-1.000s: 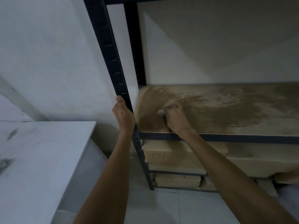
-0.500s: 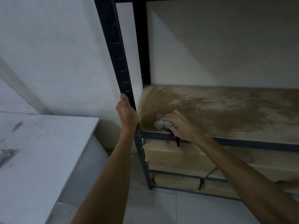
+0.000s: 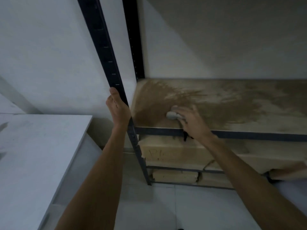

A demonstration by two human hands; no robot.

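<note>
A dark metal rack holds a dusty brown shelf board (image 3: 232, 103) streaked with wipe marks. My left hand (image 3: 118, 109) grips the rack's front left upright post (image 3: 106, 52), thumb up along it. My right hand (image 3: 189, 121) lies on the board near its front left corner and holds a small grey wad, probably a cloth (image 3: 172, 115), against the surface. Something dark hangs below that hand over the shelf's front rail (image 3: 259, 136); I cannot tell what it is.
Cardboard boxes (image 3: 172, 151) fill the lower shelves, some torn at the edges. A white table (image 3: 41, 146) stands to the left, close to the rack. Pale wall behind, light tiled floor (image 3: 182, 208) below.
My right hand with the grey wad has slid across the board near the front left corner, then slightly right and back. My left hand has stayed on the post.
</note>
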